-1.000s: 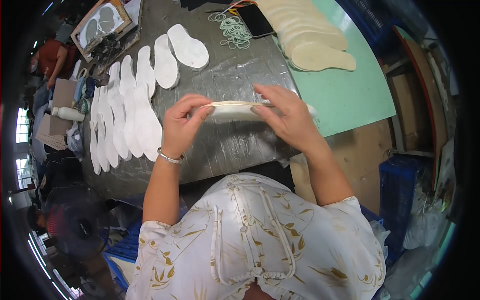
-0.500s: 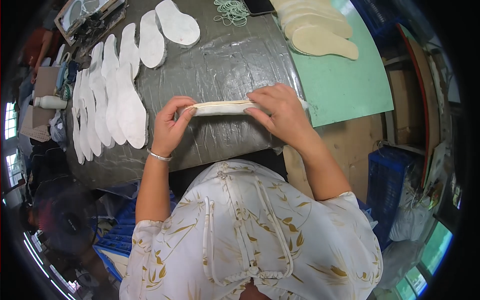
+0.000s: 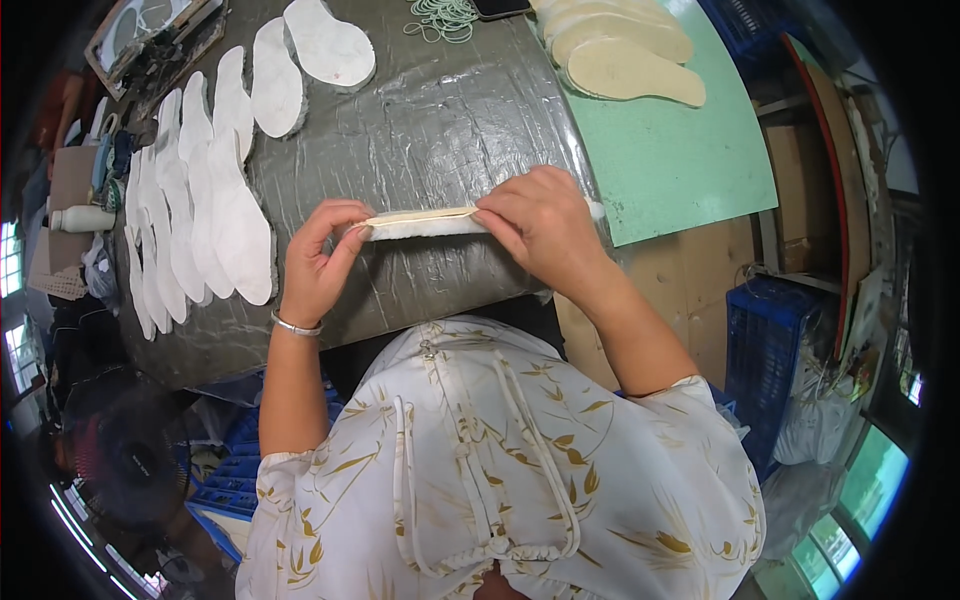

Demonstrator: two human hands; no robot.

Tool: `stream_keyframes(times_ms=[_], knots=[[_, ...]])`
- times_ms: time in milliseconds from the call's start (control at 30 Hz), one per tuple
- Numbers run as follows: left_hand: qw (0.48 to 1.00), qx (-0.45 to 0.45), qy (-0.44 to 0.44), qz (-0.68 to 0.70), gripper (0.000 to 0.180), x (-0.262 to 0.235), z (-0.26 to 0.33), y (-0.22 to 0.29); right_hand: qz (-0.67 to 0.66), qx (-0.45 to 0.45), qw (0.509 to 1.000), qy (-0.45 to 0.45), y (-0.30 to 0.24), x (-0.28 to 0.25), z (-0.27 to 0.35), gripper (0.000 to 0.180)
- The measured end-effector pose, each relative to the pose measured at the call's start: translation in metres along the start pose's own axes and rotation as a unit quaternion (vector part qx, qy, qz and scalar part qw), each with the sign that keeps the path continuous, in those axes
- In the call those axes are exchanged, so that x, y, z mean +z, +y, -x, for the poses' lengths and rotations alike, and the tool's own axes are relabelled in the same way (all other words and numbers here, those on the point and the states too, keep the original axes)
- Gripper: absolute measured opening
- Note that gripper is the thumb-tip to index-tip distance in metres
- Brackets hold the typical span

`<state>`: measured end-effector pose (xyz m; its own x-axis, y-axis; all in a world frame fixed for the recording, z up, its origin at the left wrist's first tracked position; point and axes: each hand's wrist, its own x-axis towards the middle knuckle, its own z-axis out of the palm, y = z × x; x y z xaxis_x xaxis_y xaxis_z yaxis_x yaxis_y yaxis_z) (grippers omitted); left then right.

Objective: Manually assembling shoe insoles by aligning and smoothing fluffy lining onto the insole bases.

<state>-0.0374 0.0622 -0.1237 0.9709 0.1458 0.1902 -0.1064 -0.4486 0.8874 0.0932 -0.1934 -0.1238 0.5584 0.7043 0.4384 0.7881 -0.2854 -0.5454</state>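
Between my hands I hold an insole [image 3: 425,225] edge-on above the dark table, its cream layer and white fluffy layer lying against each other. My left hand [image 3: 325,255] pinches its left end between thumb and fingers. Farther along toward the right end, my right hand [image 3: 540,225] grips the edge with thumb and fingertips; the white tip shows past the hand. On the table to the left lie several white fleecy insoles [image 3: 238,225] in overlapping rows. A fanned stack of cream insoles [image 3: 635,72] rests at the far right.
The plastic-covered table [image 3: 430,110] borders a green board [image 3: 680,170] on the right. Pale green elastic bands [image 3: 443,18] and a dark phone [image 3: 500,8] sit at the far edge. Blue crates [image 3: 765,345] stand at right and lower left, near a fan [image 3: 135,455].
My right fingers have slid a little left along the insole's edge, and more white fluff shows below the cream layer. The whole view has shifted slightly.
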Motion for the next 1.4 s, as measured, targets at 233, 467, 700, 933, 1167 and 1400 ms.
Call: stream_keyframes(times_ms=[233,467,700,933,1167,1400], knots=[[0.956,0.115,-0.072,-0.260,0.039,0.027,-0.034,0.063,0.053,-0.023,0.998,0.024,-0.002,-0.001,0.002,0.012],[0.950,0.100,-0.103,-0.279,0.015,0.044,-0.037,0.050,-0.046,0.143,0.984,0.093,0.012,-0.062,0.014,0.022],[0.947,0.109,-0.108,-0.282,0.017,0.047,-0.028,0.054,-0.047,0.052,0.997,-0.018,0.016,-0.045,0.025,0.017],[0.949,0.104,-0.096,-0.280,0.018,0.051,-0.025,0.055,-0.020,0.020,0.999,-0.029,0.016,-0.039,0.032,0.021],[0.950,0.107,-0.096,-0.277,0.017,0.052,-0.026,0.052,0.047,-0.032,0.998,0.011,0.018,-0.034,0.037,0.015],[0.951,0.107,-0.098,-0.273,0.016,0.049,-0.027,0.051,-0.117,0.167,0.978,0.050,0.037,-0.059,0.048,0.023]])
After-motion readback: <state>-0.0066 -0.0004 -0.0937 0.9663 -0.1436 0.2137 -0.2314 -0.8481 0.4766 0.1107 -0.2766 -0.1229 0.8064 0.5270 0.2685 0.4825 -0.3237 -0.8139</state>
